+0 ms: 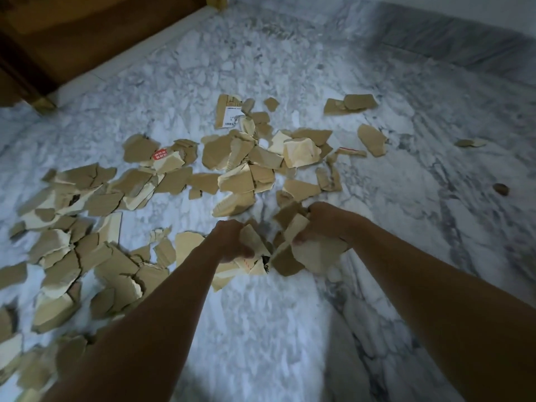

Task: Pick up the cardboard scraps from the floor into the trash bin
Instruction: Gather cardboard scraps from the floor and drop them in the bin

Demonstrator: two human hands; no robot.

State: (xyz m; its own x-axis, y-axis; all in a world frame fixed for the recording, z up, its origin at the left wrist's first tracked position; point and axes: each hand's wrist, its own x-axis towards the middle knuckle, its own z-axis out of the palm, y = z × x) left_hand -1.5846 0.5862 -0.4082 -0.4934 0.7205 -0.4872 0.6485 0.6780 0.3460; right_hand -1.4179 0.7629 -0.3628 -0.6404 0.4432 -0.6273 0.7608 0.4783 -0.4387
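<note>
Lots of cardboard scraps (220, 153) lie all over the floor (261, 329). The floor is white and grey stone with wavy lines in it. The scraps are brown on one side and pale on the other. Most of them sit in a big messy pile on the left and in the middle. A few lie by themselves far off on the right.

Both arms reach out and down to the near edge of the pile. The left hand (232, 242) has its fingers curled tight around a few scraps. The right hand (322, 224) is just beside it and grips some scraps too, with the thumb pressed on a big pale piece. The two hands are close together but do not touch. The scraps they hold are low, right by the floor. It is hard to tell if those scraps are lifted up or touching the ones under them.

One scrap in the pile has a red sticker (160, 154) on it. Another, farther away, has a white label (229, 114) with tiny print that is too small to read. In the top left corner stands some brown wooden furniture (72, 39), and its feet rest on the floor.
</note>
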